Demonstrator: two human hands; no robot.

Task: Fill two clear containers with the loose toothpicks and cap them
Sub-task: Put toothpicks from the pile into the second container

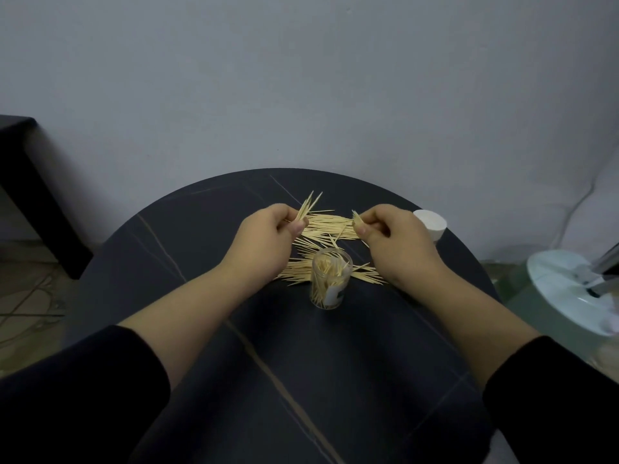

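Note:
A clear container [330, 279] stands upright and uncapped at the middle of the round dark table [201, 269], with toothpicks inside it. Loose toothpicks [323, 226] lie in a pile behind it and on both sides of it. My left hand [264, 239] pinches a small bundle of toothpicks whose tips fan up and away. My right hand [392, 242] pinches a few toothpicks at the pile's right end. Both hands hover over the pile, beyond the container. Only one clear container is in view.
A white cap or small cup [432, 224] sits at the table's right rim, behind my right hand. A black piece of furniture [26, 182] stands at the left. A round white base with metal parts [576, 289] is on the floor at the right.

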